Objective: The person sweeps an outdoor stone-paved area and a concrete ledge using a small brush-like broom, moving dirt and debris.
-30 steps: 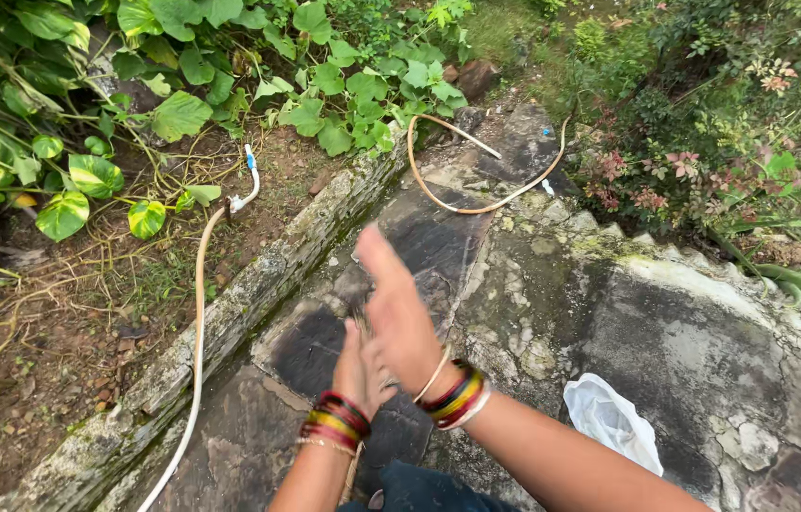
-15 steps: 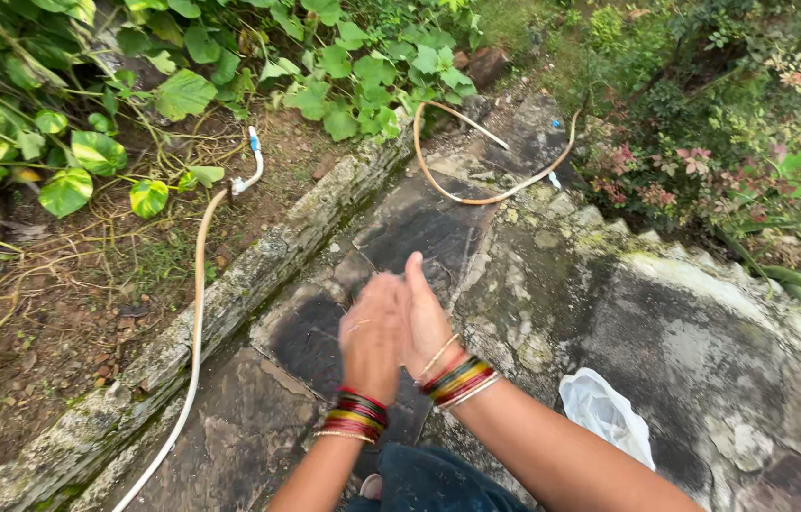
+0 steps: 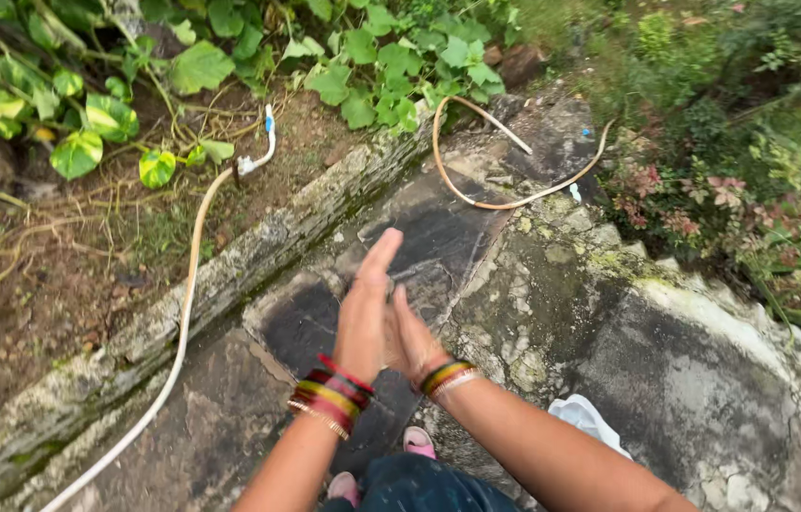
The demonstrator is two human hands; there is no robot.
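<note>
Far left: variegated green leaves (image 3: 78, 152) over bare soil. A pale hose (image 3: 187, 294) runs up the soil beside the mossy stone kerb (image 3: 230, 270) and ends in a white fitting with a blue tip (image 3: 263, 142). Centre: left hand (image 3: 363, 313) and right hand (image 3: 412, 337) are pressed palm to palm over the dark wet stone slab (image 3: 438, 237), fingers straight, nothing visible between them. The left fingertips reach higher than the right. Stacked red, yellow and dark bangles (image 3: 329, 398) sit on both wrists. Pink shoe toes (image 3: 418, 440) show below. Upper centre: a tan hose loop (image 3: 476, 194) lies on the slab. Right: white plastic bag (image 3: 585, 417) on the stone by the right forearm, red-leaved shrubs (image 3: 694, 199) beyond.
</note>
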